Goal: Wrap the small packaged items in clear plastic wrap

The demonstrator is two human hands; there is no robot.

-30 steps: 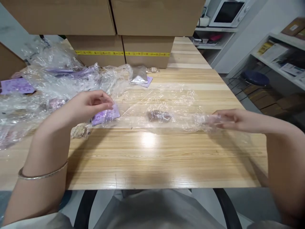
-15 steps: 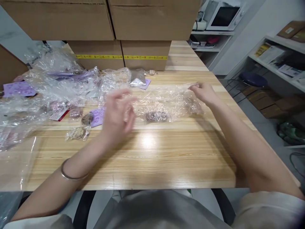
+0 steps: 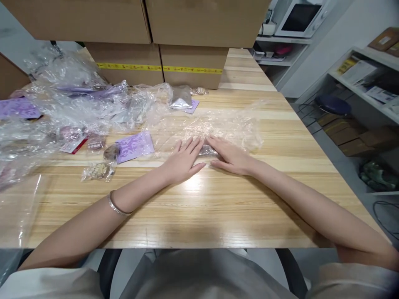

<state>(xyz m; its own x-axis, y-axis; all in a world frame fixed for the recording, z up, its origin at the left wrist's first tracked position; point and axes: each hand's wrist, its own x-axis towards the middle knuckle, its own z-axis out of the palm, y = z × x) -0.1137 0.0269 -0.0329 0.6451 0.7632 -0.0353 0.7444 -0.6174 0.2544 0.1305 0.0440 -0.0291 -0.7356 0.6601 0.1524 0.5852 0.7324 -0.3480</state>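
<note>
A sheet of clear plastic wrap (image 3: 224,122) lies crinkled on the wooden table in front of me. At its near edge sits a small dark packet (image 3: 207,150), partly covered by my fingers. My left hand (image 3: 183,160) rests flat on the film with fingers spread, at the packet's left end. From the other side my right hand (image 3: 229,155) lies flat, fingers stretched out, over the packet's right end. Whether the packet is under or inside the film I cannot tell. Left of my left hand is a purple patterned card (image 3: 134,146).
Crumpled clear packaging (image 3: 81,104) covers the left of the table (image 3: 218,207). Small wrapped snacks (image 3: 98,171) and a red-and-white card (image 3: 74,144) lie near it. Stacked cardboard boxes (image 3: 193,62) stand at the back, with a silver pouch (image 3: 181,97) in front.
My right hand has let go of the film's far right corner and come down to the packet. My left hand has moved right and lowered onto the film, uncovering more of the purple card.
</note>
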